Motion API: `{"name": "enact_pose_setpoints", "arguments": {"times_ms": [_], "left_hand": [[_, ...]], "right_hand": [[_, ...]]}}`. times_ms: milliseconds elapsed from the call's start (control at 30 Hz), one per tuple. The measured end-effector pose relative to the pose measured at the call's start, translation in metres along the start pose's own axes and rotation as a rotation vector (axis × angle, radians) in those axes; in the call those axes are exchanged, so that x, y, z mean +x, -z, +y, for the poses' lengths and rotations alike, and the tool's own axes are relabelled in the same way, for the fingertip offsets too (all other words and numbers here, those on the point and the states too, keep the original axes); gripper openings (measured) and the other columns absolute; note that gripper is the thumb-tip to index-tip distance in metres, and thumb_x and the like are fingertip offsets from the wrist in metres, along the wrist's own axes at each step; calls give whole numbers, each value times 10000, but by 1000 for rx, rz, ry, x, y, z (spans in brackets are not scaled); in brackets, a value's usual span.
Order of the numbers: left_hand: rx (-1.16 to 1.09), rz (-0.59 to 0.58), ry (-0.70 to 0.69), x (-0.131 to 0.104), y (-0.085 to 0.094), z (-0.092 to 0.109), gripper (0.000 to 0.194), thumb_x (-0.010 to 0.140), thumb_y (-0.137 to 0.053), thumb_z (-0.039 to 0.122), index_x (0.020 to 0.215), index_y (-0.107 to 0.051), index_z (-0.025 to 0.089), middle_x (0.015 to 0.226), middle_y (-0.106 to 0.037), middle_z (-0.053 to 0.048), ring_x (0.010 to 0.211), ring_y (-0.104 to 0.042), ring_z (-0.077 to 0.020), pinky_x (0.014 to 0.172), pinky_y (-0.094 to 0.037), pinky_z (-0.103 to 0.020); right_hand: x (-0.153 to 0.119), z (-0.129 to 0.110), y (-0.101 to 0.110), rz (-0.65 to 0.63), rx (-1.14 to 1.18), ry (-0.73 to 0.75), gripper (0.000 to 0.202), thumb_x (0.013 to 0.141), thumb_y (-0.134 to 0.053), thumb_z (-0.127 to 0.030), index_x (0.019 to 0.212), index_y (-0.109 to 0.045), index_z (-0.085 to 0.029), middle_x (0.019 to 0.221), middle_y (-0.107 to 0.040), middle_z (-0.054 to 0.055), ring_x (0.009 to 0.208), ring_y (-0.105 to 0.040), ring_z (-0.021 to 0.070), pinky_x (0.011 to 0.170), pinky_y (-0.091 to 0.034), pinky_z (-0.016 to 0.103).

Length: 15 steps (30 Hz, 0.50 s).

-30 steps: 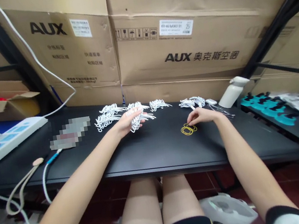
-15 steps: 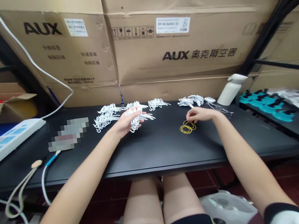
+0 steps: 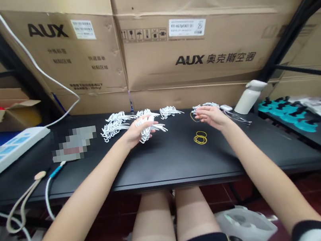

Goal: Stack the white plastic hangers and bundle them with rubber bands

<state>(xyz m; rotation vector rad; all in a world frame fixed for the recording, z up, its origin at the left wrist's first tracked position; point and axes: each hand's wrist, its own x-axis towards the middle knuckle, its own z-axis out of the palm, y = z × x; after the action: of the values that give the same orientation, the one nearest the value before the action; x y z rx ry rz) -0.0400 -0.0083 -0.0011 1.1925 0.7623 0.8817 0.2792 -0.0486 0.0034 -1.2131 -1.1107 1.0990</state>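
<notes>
A bundle of white hooks (image 3: 146, 132) is gripped in my left hand (image 3: 135, 134), above the black table (image 3: 167, 164). My right hand (image 3: 212, 117) pinches a yellow rubber band (image 3: 194, 117), raised off the table. Below that hand lie several more yellow rubber bands (image 3: 200, 138). White hook bundles (image 3: 113, 130) rest left of and behind my left hand, with another bundle (image 3: 170, 111) to its right. A further white pile (image 3: 206, 105) is partly hidden behind my right hand.
At the back right stands a white bottle (image 3: 250, 97), near glasses (image 3: 238, 117). Teal items (image 3: 289, 115) lie at the right. A power strip (image 3: 11, 155) and an open carton (image 3: 2, 110) are at the left; large cardboard boxes (image 3: 185, 44) stand behind.
My right hand has lifted away from the yellow bands with one band between its fingers. My left hand stays almost in place with its bundle.
</notes>
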Motion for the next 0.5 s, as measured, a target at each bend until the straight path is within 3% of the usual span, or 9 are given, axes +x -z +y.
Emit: {"name": "enact_pose_setpoints", "arguments": {"times_ms": [133, 267, 367, 433, 500], "left_hand": [[-24, 22, 8, 0, -1, -1, 438, 685, -751, 220, 1072, -566, 134, 1017, -692, -114, 512, -585, -78, 431, -490, -195], [-36, 31, 9, 0, -3, -1, 391, 668, -762, 234, 995, -581, 117, 964, -691, -111, 483, -547, -61, 412, -463, -185], [-29, 9, -18, -1, -6, -2, 470, 652, -788, 242, 1052, -567, 135, 965, -692, -113, 494, -556, -65, 447, -479, -196], [-20, -32, -35, -2, -9, -4, 520, 643, -801, 252, 1086, -547, 152, 967, -696, -109, 503, -573, -77, 475, -498, -216], [14, -86, -41, -3, -13, -9, 525, 643, -804, 263, 1086, -541, 162, 965, -697, -100, 518, -594, -92, 491, -508, -230]], "right_hand": [[-2, 4, -23, -29, 152, -61, 194, 665, -741, -194, 826, -633, -189, 841, -703, 22, 641, -646, 90, 489, -474, 157], [-11, 11, -49, -128, 194, 101, 190, 718, -689, -264, 894, -634, -215, 1161, -658, 45, 793, -686, 134, 554, -524, 194], [-22, 17, -71, -182, -15, 232, 315, 754, -670, -375, 1030, -641, -228, 1361, -520, 81, 824, -695, 169, 537, -539, 227], [-32, 21, -84, -223, -184, 349, 451, 714, -722, -389, 1129, -615, -252, 1501, -341, 82, 900, -683, 193, 582, -569, 255], [-40, 24, -94, -249, -317, 453, 605, 662, -771, -395, 1219, -572, -268, 1536, -265, 97, 953, -667, 216, 624, -590, 283]]}}
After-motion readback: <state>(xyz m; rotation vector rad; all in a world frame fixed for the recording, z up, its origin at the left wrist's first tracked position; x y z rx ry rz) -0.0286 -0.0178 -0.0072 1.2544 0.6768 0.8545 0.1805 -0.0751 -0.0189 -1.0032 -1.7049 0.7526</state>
